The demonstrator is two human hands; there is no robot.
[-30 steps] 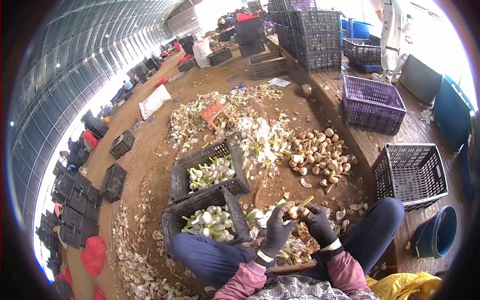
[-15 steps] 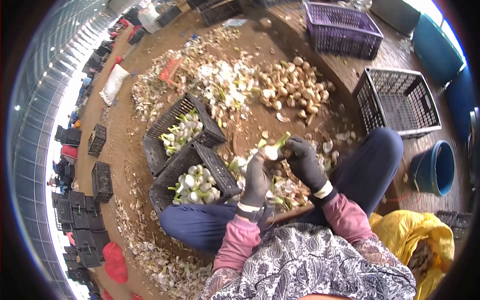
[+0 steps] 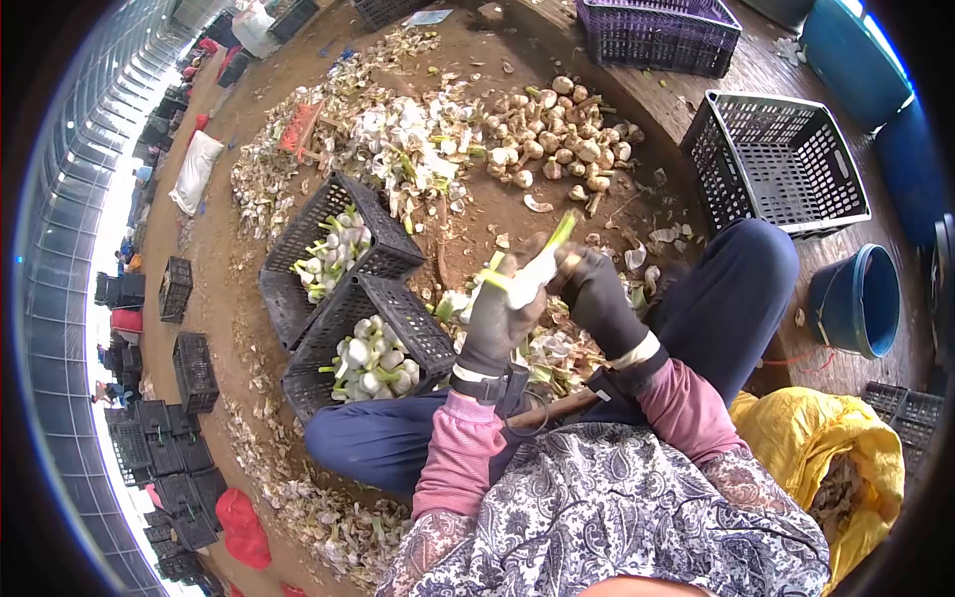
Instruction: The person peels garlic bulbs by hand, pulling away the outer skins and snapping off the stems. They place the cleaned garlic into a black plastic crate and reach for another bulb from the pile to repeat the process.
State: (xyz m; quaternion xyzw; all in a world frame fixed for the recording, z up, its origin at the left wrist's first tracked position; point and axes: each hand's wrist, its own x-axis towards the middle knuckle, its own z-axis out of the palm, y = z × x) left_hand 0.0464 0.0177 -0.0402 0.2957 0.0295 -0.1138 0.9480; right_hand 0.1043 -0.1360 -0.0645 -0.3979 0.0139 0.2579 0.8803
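Observation:
A white garlic bulb with a green stalk is up in front of my lap. My left hand, in a dark grey glove, is closed around its lower side. My right hand, gloved the same way, has its bent fingers pressed to the bulb near the stalk; its fingertips are partly hidden. Below both hands lie loose garlic skins. Left of them, cleaned garlic bulbs fill part of a black crate. Another black crate behind it holds more green-stalked bulbs.
Unpeeled garlic bulbs are piled ahead, beside a heap of skins. To the right stand a black crate, a purple crate, a blue bucket and a yellow sack. Stacked crates line the far left.
The garlic bulb has turned and shows more of its white side, its stalk pointing up and right. Both hands stay close together on it. The whole view has shifted slightly.

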